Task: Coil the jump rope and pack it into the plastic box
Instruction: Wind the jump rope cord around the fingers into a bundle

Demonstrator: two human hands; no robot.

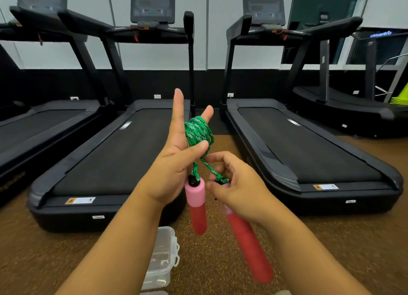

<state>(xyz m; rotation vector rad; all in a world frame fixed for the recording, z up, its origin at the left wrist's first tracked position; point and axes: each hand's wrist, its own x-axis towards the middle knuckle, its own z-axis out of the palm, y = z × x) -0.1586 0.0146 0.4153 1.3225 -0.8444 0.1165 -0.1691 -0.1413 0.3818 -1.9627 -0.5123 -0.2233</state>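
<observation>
A green braided jump rope (199,131) is wound in a tight coil around the fingers of my left hand (174,162), whose thumb presses on the coil while the index finger points up. One pink-and-red foam handle (196,206) hangs from the coil below that hand. My right hand (234,184) pinches the rope's knotted end at the top of the second red handle (249,244), which slants down to the right. The clear plastic box (163,257) stands on the floor below my left forearm, partly hidden by it.
Several black treadmills (114,153) stand in a row straight ahead, their rear ends close to the box. The floor (331,250) is brown speckled rubber. A stack of yellow-green cones (400,100) sits at the far right.
</observation>
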